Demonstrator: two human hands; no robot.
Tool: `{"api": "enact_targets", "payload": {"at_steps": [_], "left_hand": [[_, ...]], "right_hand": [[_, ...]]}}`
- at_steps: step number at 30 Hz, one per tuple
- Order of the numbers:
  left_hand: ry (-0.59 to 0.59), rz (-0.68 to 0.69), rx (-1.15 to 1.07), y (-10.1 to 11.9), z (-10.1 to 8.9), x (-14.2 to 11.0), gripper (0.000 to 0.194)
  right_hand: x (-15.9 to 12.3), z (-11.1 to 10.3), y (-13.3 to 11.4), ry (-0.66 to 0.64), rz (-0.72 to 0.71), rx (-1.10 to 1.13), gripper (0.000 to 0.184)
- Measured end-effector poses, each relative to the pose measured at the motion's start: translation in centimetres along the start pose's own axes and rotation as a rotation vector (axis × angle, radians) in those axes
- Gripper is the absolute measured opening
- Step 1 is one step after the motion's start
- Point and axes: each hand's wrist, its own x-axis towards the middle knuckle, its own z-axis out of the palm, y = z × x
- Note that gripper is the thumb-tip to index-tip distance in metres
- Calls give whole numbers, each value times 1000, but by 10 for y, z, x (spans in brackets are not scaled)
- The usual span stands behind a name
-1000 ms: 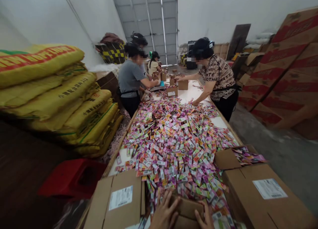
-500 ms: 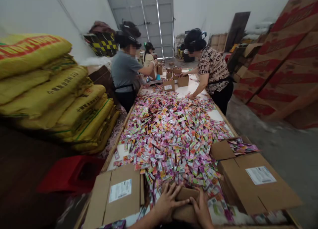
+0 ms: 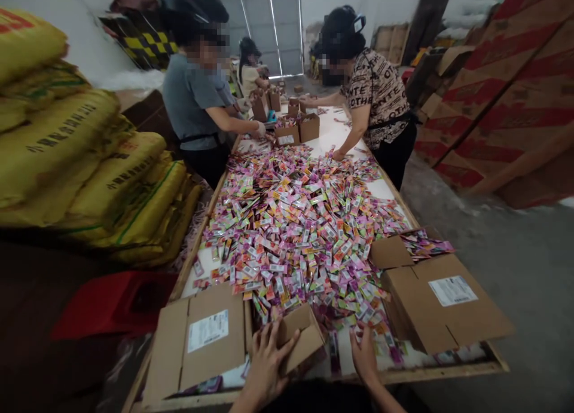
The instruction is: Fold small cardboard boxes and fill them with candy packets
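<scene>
My left hand point(image 3: 265, 362) is wrapped over the near edge of a small brown cardboard box point(image 3: 301, 335) at the table's front, with its fingers up the box's side. My right hand point(image 3: 365, 358) lies flat with fingers stretched out on the table beside the box, touching the colourful sachets point(image 3: 296, 222) that cover the long table in a heap. The box is tilted towards the heap.
A flat cardboard box with a white label point(image 3: 200, 341) lies at front left, and a bigger open box point(image 3: 437, 299) with sachets at front right. Three people work further down the table point(image 3: 430, 371). Yellow sacks point(image 3: 89, 162) and a red stool point(image 3: 114, 302) stand left, stacked cartons point(image 3: 506, 102) right.
The view has tipped down and drawn back. The small box has tilted up, my left hand has shifted round its edge and my right hand has slid off it to the right.
</scene>
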Motion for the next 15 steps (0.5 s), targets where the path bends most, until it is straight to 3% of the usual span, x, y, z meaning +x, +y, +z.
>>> {"api": "enact_targets", "payload": {"at_steps": [4,7,9,11,13,15], "left_hand": [[-73,-80,-24,6,8,2,93],[-23,-69,-29,2,4,-1,91],[103,-87,-28,-8,-1,-11,86],[268,-165,-52,-22,-8,-28,78],[437,-304,-133,-35,-18,-49,69],[552,-476,-261,-43,-31,-71,68]], "right_hand": [[2,18,2,-11,-230,-325,57],[12,23,11,-145,-518,-645,62],[24,29,19,-244,-712,-780,72],[42,41,20,-264,-891,-862,81],[68,63,6,-237,-1031,-925,86],[100,95,-22,-238,-1130,-980,88]]}}
